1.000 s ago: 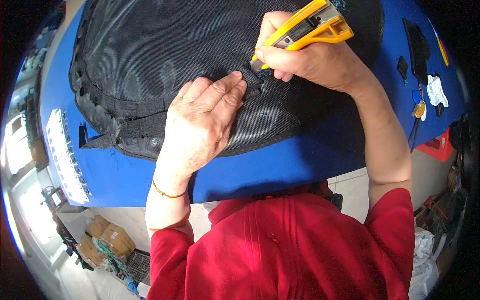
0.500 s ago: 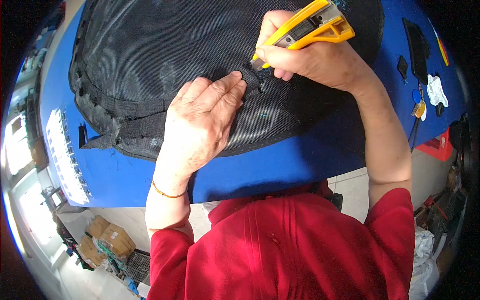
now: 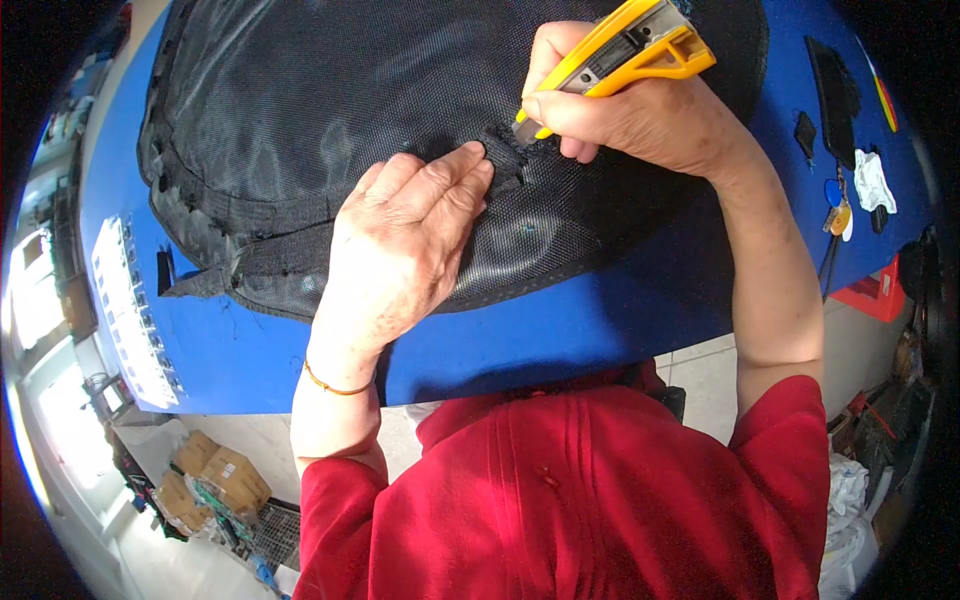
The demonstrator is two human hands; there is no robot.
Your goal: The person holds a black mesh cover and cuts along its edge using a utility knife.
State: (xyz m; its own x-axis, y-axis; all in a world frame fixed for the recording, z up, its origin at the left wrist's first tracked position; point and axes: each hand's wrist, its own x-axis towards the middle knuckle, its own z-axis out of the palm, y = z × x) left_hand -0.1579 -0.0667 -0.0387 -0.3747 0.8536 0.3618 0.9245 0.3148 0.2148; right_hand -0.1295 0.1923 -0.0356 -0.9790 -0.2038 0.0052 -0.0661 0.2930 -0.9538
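Note:
My right hand [image 3: 640, 120] is closed around a yellow utility knife [image 3: 690, 58]. The knife slants down to the left, its metal tip at the frayed end of a black fabric strap [image 3: 497, 150]. Beside that end, my left hand [image 3: 405, 240] lies with fingers stretched flat, pressing the strap down; its thumb is mostly hidden. Underneath is a large rounded piece of black mesh fabric [image 3: 350, 80], edged with a dark binding. Whether the blade touches the strap or the mesh I cannot tell.
The mesh lies on a blue table [image 3: 480, 355]. At the right are a black strip [image 3: 830, 100], a white scrap [image 3: 874, 182] and some keys or tags [image 3: 838, 215]. A white clear-lidded strip [image 3: 130, 320] lies left. Cardboard boxes [image 3: 235, 480] stand on the floor.
My right hand and the utility knife have shifted slightly to the right. My left hand and the mesh stay where they were.

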